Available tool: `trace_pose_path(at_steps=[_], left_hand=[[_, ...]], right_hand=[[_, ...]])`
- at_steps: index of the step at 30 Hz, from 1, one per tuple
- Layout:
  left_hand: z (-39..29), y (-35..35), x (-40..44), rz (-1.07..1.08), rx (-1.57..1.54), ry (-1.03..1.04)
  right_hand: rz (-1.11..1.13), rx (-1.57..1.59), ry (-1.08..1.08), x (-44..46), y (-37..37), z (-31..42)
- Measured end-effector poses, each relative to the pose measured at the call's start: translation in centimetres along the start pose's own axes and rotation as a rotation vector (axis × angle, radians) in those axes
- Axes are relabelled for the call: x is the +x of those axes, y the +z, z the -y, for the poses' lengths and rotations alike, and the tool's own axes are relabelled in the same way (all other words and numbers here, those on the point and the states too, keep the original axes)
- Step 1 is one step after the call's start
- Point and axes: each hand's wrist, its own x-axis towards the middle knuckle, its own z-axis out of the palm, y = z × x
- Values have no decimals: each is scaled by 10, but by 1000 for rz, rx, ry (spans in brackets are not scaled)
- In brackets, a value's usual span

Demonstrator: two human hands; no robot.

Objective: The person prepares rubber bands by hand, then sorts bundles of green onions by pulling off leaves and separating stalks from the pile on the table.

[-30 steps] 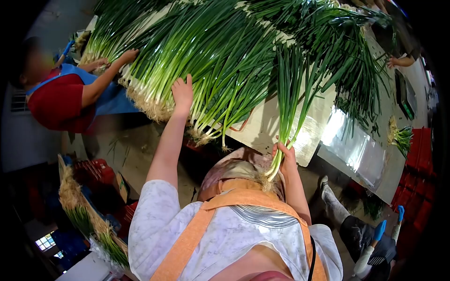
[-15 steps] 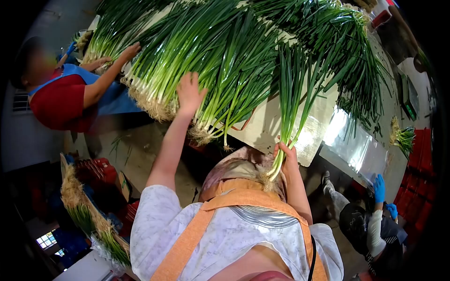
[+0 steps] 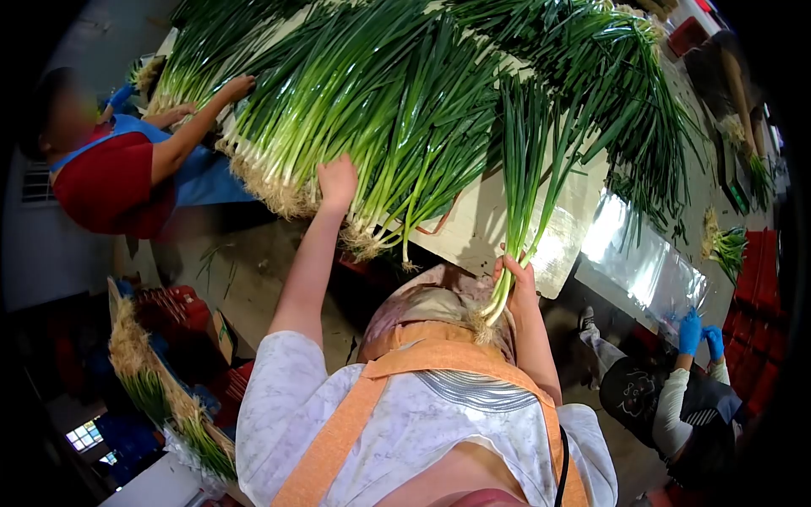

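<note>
My right hand [image 3: 519, 275] is wrapped round a small bunch of green onions [image 3: 522, 211], gripping the stalks just above the roots. Their white root ends point toward my apron, and the dark leaves lean away over the table. On the big pile of green onions [image 3: 338, 101], my left hand [image 3: 338, 180] is closed at the pale lower stalks, with its fingertips curled down and partly hidden among them. The pile's tangled roots [image 3: 283, 196] hang at the near table edge, left of my left wrist.
More leaves [image 3: 642, 110] cover the table's far right. A plastic sheet [image 3: 646, 258] lies right of a board [image 3: 564, 232]. A co-worker in a red shirt [image 3: 106, 190] handles stalks at left; another's blue gloves [image 3: 691, 331] are at right. Crated green onions [image 3: 160, 389] stand lower left.
My left hand has gone from spread fingers to curled ones and moved slightly toward me. The right hand and its bunch stay put. The gloved co-worker's hands have come together at the plastic sheet.
</note>
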Motion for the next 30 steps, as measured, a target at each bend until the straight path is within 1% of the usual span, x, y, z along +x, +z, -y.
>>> trace_pose_path(at_steps=[3,6,9,11,13,16,17,19,21,24,26,27,28,30], left_hand=[[-27,-11,-17,73,-151,42],[-50,-9,-52,-254,-514,179],[-73,-36,-83,-446,-640,210],[-80,-21,-88,-399,-699,208],[-88,-14,-95,-354,-740,190],[-101,-13,-103,-364,-805,211],[-104,-13,-106,-364,-891,195],[-112,-20,-114,-217,-1138,24],[-115,-16,-121,-85,-1425,-127],[-113,-12,-128,41,-1675,-195],[-112,-6,-131,27,-1740,-188],[-111,-3,-132,34,-1757,-193],[-110,-5,-133,39,-1774,-199],[-108,-9,-134,66,-1804,-259]], right_hand=[[6,-6,-7,-1,0,2],[60,-30,-41,-3,4,4],[113,-17,-55,-8,13,10],[134,5,-67,-5,16,9],[103,0,-38,0,22,7],[39,-21,38,15,29,0],[24,-9,72,20,31,-4],[14,59,132,27,33,-12],[44,66,145,31,39,-17],[61,3,165,37,55,-17],[79,-71,184,43,69,-19],[152,-89,168,44,76,-19],[174,-84,156,45,83,-22],[190,-76,168,45,97,-30]])
